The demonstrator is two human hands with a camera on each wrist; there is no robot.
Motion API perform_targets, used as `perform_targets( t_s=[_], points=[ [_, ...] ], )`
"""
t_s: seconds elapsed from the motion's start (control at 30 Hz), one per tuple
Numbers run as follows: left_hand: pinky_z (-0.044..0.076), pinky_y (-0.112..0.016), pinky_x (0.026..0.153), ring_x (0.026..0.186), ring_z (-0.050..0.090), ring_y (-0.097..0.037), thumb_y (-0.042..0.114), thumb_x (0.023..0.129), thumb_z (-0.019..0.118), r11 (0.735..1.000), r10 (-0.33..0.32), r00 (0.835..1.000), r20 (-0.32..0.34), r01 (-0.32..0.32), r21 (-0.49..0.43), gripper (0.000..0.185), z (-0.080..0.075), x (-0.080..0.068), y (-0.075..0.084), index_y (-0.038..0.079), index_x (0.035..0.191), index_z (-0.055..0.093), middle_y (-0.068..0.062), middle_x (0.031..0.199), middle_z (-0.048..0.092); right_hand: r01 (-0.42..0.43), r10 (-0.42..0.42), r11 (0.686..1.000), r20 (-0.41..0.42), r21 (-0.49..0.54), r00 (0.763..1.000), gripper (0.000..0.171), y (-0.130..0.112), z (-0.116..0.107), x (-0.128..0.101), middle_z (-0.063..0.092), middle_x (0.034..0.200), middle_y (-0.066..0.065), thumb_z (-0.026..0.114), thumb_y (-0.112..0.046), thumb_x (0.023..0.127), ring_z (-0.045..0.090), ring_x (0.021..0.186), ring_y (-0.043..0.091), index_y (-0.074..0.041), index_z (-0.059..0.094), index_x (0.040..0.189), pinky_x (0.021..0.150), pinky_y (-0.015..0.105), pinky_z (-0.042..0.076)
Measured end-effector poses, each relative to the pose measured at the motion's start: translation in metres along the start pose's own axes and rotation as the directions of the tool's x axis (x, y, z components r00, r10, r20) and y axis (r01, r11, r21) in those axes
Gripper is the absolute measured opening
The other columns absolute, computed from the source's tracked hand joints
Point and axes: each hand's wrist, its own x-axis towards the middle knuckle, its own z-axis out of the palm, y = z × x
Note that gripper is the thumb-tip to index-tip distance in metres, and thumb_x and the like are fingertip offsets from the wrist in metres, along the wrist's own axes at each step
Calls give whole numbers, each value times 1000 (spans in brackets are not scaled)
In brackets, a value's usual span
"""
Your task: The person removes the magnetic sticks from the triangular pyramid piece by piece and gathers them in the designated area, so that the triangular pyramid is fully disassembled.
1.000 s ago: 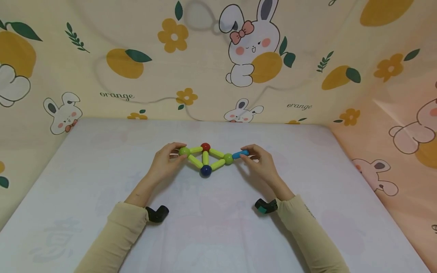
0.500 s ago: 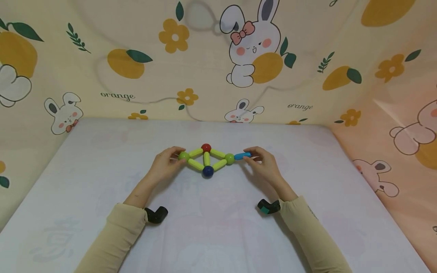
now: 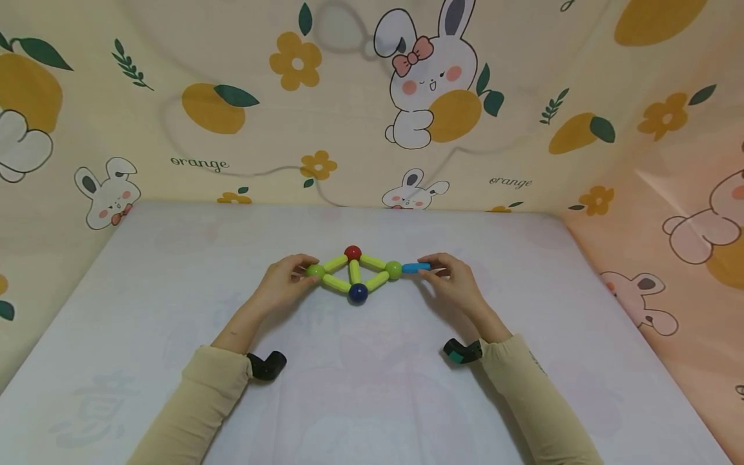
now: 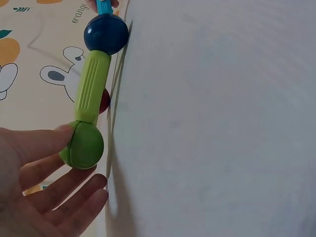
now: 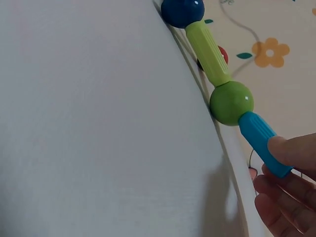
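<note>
Centrally on the white table lies a flat diamond of magnetic rods and balls, well short of every table edge. Left hand pinches the left green ball at the diamond's 9 o'clock corner, thumb and fingers curled round it. Right hand pinches the outer end of the blue rod, which sticks out from the right green ball at 3 o'clock. Red ball sits at 12 o'clock, dark blue ball at 6 o'clock, yellow-green rods joining them. Bare tabletop extends on all sides, widest toward 6 o'clock. Printed rabbit-and-orange cloth walls the far and side edges.
</note>
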Motion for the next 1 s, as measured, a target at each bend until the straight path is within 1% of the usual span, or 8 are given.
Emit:
perform_targets(
  t_s=[0.13,0.37,0.5,0.7,0.9,1.0],
  points=[
    [48,-46,94,111,58,-36,12,92,63,1000,-4,1000,19,3,12,36,1,1,1,-4,123,57,-22,118,63,-16,16,1000,4,0,1000,27,2,-1,0,67,112,15,66,-13,90,61,101,27,-2,65,115,85,40,51],
    [48,-46,95,113,58,-35,12,92,63,1000,-13,1000,27,12,26,34,2,2,0,-2,123,57,-21,120,62,-20,20,999,9,-27,1000,28,4,-3,-1,67,112,15,67,-13,90,62,100,28,-3,65,116,84,41,52],
    [47,-46,95,113,58,-35,12,92,63,999,-19,999,29,18,30,35,4,4,0,-1,124,57,-19,122,62,-60,60,998,32,-23,998,28,5,-5,-2,66,114,15,66,-15,91,63,99,30,-5,65,117,85,43,51],
    [47,-45,95,113,58,-34,12,91,64,999,-11,999,38,10,31,34,5,7,1,-2,122,58,-20,120,63,-85,87,996,51,-34,995,29,6,-8,0,66,113,17,65,-17,92,65,97,33,-5,65,118,84,45,52],
    [47,-45,96,112,58,-34,12,91,64,999,-13,999,38,11,33,34,6,6,1,-1,122,59,-20,118,64,-91,95,995,65,-48,993,28,8,-6,1,65,117,18,65,-15,92,63,101,33,-4,65,117,85,44,52],
    [47,-46,96,112,59,-35,12,91,64,999,-11,999,39,10,34,33,5,5,1,0,121,59,-20,116,65,-103,107,993,70,-58,992,28,9,-6,0,65,117,18,64,-15,92,64,100,33,-4,64,118,83,43,53]
  ],
)
